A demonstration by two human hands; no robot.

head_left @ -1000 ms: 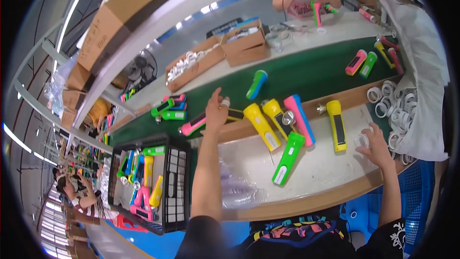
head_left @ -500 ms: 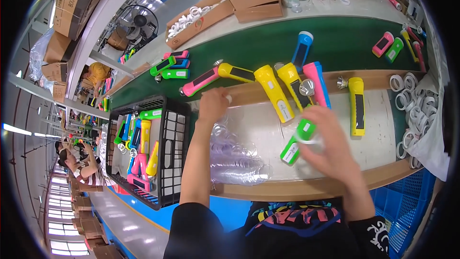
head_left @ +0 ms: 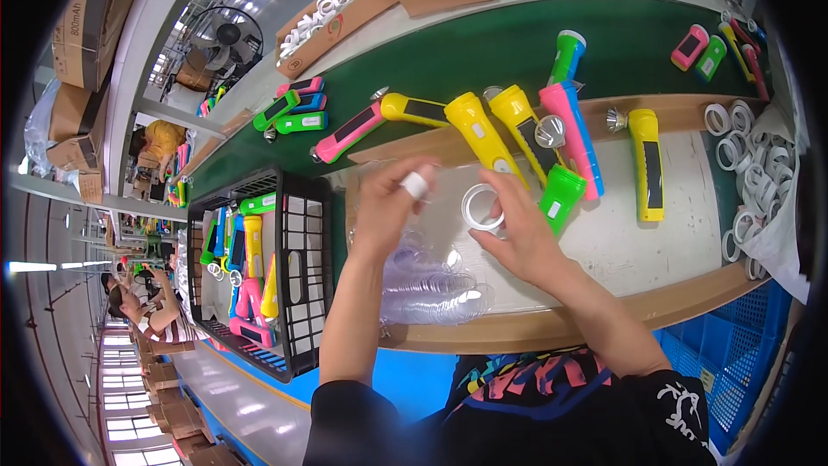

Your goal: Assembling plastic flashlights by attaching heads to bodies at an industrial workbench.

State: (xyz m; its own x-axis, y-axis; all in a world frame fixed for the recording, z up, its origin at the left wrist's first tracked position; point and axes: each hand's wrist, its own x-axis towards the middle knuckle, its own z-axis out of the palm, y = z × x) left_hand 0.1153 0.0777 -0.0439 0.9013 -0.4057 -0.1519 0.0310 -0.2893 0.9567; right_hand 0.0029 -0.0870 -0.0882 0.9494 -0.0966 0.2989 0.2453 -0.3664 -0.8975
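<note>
My right hand (head_left: 528,237) pinches a white plastic ring (head_left: 467,208) between thumb and fingers, its opening facing me. To its left, my left hand (head_left: 385,207) is closed, with a white wrap around one finger; what its fingertips hold is blurred. Right beside my right hand lies a green flashlight (head_left: 562,194), partly hidden. Behind both hands are yellow flashlights (head_left: 474,131) and a pink and blue flashlight (head_left: 571,134), with a shiny reflector (head_left: 549,132) among them. Clear round discs (head_left: 435,298) lie in overlapping rows below my left hand.
A black crate (head_left: 302,272) of flashlights stands left. White rings (head_left: 757,177) are piled at right. Cardboard strips (head_left: 535,330) edge the tray. Beyond runs a green belt (head_left: 414,56) carrying more flashlights; open cardboard boxes (head_left: 341,26) stand behind it.
My right hand has moved left, away from the green flashlight, bringing the white ring near my left hand. A green and blue flashlight now shows on the belt near where a blue one lay.
</note>
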